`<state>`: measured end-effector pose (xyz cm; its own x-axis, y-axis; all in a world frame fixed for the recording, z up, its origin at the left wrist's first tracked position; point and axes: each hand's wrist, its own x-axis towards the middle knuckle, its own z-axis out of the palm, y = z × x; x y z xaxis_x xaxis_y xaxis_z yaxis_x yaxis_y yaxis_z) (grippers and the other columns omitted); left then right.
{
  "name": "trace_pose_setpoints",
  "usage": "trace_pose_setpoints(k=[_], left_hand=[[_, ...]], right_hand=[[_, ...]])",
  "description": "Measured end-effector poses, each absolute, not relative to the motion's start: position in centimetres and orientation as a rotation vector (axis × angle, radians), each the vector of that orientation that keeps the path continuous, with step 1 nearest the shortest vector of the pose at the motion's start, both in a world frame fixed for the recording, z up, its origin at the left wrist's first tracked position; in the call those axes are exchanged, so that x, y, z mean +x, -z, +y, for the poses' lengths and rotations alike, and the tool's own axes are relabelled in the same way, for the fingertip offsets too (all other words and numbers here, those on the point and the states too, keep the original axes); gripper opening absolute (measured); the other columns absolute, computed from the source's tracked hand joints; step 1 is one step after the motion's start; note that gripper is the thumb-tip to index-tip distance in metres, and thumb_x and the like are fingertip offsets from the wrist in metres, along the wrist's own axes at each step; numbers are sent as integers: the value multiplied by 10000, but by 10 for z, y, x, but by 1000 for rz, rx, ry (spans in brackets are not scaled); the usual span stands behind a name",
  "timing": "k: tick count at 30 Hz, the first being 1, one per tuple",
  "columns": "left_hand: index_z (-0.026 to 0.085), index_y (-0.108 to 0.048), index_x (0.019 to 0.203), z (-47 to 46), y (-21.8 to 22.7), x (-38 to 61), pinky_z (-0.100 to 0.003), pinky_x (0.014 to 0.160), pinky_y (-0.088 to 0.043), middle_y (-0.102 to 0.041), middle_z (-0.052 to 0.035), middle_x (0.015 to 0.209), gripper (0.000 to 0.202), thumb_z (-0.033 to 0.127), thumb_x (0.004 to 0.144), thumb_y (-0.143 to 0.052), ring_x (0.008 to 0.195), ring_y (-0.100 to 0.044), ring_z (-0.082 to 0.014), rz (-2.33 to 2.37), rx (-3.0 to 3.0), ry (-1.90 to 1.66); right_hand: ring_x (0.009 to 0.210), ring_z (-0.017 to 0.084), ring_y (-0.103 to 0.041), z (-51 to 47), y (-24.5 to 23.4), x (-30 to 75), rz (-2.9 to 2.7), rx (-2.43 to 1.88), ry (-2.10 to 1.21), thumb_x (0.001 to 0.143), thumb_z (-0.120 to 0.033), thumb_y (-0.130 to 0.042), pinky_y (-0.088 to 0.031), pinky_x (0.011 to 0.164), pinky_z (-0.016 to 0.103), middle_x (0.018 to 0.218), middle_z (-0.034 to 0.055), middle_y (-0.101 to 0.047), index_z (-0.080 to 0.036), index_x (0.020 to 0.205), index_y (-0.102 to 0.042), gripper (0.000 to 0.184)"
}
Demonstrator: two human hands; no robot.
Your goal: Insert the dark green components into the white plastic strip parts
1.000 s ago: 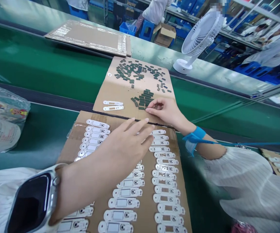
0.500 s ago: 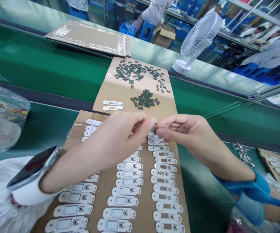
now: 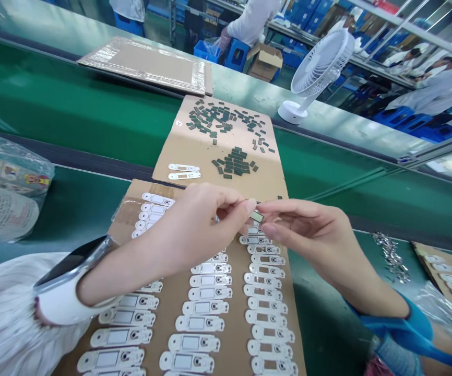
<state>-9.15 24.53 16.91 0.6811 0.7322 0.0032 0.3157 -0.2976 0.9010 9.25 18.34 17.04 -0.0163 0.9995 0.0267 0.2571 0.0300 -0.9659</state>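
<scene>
Between my two hands is a small rectangular display panel (image 3: 257,216) with a pale greenish face and a dark edge. My left hand (image 3: 206,224) is closed, thumb and forefinger pinching the panel's left end. From the other side my right hand (image 3: 308,224) has its thumb and forefinger closed at the panel's right end. Below them, rows of white plastic housings (image 3: 267,290) lie on a cardboard sheet (image 3: 237,334); in the left and middle rows many windows hold pale panels, while the right row's windows mostly show cardboard. My left forearm hides part of the left rows.
Dark small panels (image 3: 236,161) lie piled and scattered on a farther cardboard (image 3: 206,151), beside two white housings (image 3: 184,172). A white fan (image 3: 322,68) stands on the ledge. Left is a bagged tub (image 3: 7,203); right are small metal parts (image 3: 392,256). People sit beyond.
The panel has turned so its pale face shows, where before it looked dark and edge-on. Both hands have shifted slightly right and down in view.
</scene>
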Motion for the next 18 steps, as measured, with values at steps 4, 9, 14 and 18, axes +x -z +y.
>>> trace_pose_setpoints(k=[4,9,14,18], left_hand=[[165,-521,594,243,-169,-90,-184,383,-204,-367,74,491,357,282,914,-416,418,-282,-41,816,1882,-572],[165,-521,576,244,-169,-89,-170,419,-277,-443,68,502,377,286,923,-434,442,-361,-44,783,1804,-620],[192,-679,804,244,-168,-87,-178,612,-464,-677,22,764,356,340,954,-392,719,-609,-103,654,1630,-586],[230,-719,884,244,-169,-87,-174,684,-512,-720,45,811,123,294,840,-623,794,-667,-120,625,1388,-582]], right_hand=[[634,105,-641,181,-162,86,-1470,-1299,-896,697,-148,-762,-583,557,220,769,-26,-705,-280,904,-731,248],[697,126,-631,186,-156,80,-1587,-1180,-530,732,-78,-719,-552,578,257,819,-6,-687,-280,920,-720,276],[662,149,-607,196,-171,80,-1893,-1062,-147,757,-93,-708,-518,554,296,769,17,-657,-253,905,-678,220],[708,161,-614,202,-186,85,-2198,-981,120,786,-84,-677,-529,630,315,799,47,-662,-226,850,-657,158]])
